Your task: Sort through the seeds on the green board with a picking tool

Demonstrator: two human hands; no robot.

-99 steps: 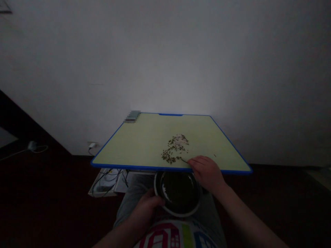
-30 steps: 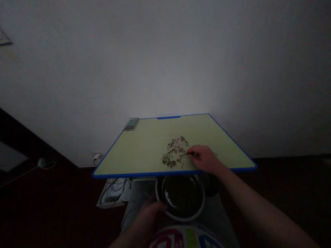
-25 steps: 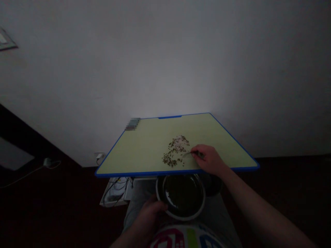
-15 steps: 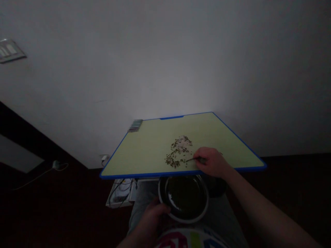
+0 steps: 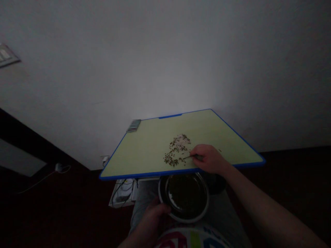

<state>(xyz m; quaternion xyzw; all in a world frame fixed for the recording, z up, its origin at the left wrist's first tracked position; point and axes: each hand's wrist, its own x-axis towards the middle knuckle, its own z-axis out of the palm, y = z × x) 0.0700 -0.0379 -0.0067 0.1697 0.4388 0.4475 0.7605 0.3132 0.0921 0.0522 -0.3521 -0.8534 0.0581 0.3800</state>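
Observation:
My right hand (image 5: 209, 158) is closed on a thin, dark, pointed tool (image 5: 188, 157) over the front of the pale yellow-green board (image 5: 139, 148). Its tip points left at scattered small dark green beans (image 5: 171, 159). Just behind them, a pile of whitish grains (image 5: 182, 140) has dark beans around and among it. Below the board's front edge, a round bowl (image 5: 188, 220) with a pale rim rests at my lap. Its inside looks dark green, but the dimness hides details. My left hand (image 5: 159, 210) grips the bowl's left rim, thumb on top.
The board has a blue edge and stands against a pale wall (image 5: 165, 62). A small dark sliver (image 5: 220, 150) lies right of my right hand. Under the board's left side is a white box (image 5: 124, 193) with cables. A plug (image 5: 105, 159) sits in the wall at left.
The view has shifted slightly. My right hand and the tool keep nearly the same place by the beans, and my left hand still holds the bowl.

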